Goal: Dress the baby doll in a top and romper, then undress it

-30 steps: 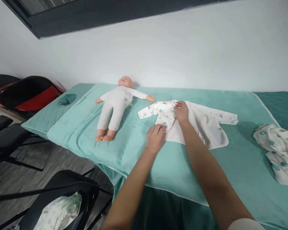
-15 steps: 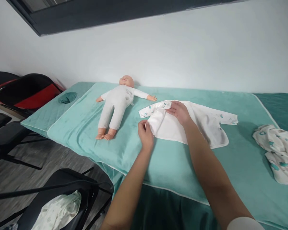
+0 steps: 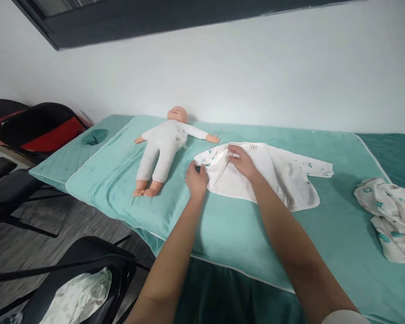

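A white baby shirt point(image 3: 266, 164) lies spread on the padded green bed cover point(image 3: 236, 229), its plain inside facing up and a small printed label at the neck. Its patterned sleeves stretch out to both sides. My left hand point(image 3: 196, 180) is closed on the shirt's left edge, just below the left sleeve. With bent fingers, my right hand point(image 3: 242, 161) pinches the fabric between the left sleeve and the neck. To the left a baby doll point(image 3: 165, 141) in a white body suit lies on its back, arms out, one hand close to the sleeve.
Crumpled patterned baby clothing point(image 3: 391, 216) lies at the right of the bed. Another patterned cloth point(image 3: 83, 292) rests on a black chair point(image 3: 121, 265) at the front left. More black and red chairs point(image 3: 43, 130) stand at the far left. A white wall point(image 3: 256, 81) runs behind.
Both hands have moved slightly left; my left hand is also higher. My right hand has slid off the neck area, uncovering the label, and the fabric near the left sleeve is more bunched.
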Demonstrator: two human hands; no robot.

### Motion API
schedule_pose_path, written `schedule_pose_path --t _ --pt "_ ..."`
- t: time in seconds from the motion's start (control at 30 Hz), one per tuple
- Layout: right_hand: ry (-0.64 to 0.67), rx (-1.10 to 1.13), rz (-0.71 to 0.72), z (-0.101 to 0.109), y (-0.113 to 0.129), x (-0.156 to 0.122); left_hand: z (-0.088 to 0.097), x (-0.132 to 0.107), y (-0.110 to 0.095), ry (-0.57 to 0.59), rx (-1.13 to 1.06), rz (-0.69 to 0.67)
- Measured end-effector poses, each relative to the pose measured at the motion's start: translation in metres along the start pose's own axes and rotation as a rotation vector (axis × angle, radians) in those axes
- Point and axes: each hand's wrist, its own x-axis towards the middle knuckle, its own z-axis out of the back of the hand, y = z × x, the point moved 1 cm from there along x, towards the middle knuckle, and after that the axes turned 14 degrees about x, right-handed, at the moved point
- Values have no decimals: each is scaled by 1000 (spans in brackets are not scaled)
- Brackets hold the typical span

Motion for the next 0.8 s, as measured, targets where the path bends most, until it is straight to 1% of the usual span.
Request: schedule_pose_path --t 0.07,0.17,0.27,0.37,0.43,0.5,0.63,0.7,0.8 --pt "14 -165 60 -3 -5 1 -5 9 2 21 -23 10" --pt "56 -379 148 -6 -9 1 -11 24 6 26 -188 8" --pt "96 -517 156 -7 -10 0 -13 39 8 -52 -329 -53" --pt "121 -579 138 -7 -8 -1 -13 51 8 -154 -345 -117" --pt "132 -604 121 -8 -5 -1 -13 57 7 -188 -336 -161" --pt "149 -633 103 -9 -3 -2 -16 60 6 -175 -348 -172" --pt "191 -718 70 -14 2 -4 -23 66 6 -79 -357 -109" --pt "204 -787 49 -17 4 -5 -26 69 6 -67 -322 -139" --pt "229 -909 35 -22 4 -5 -26 72 6 -98 -275 -224"
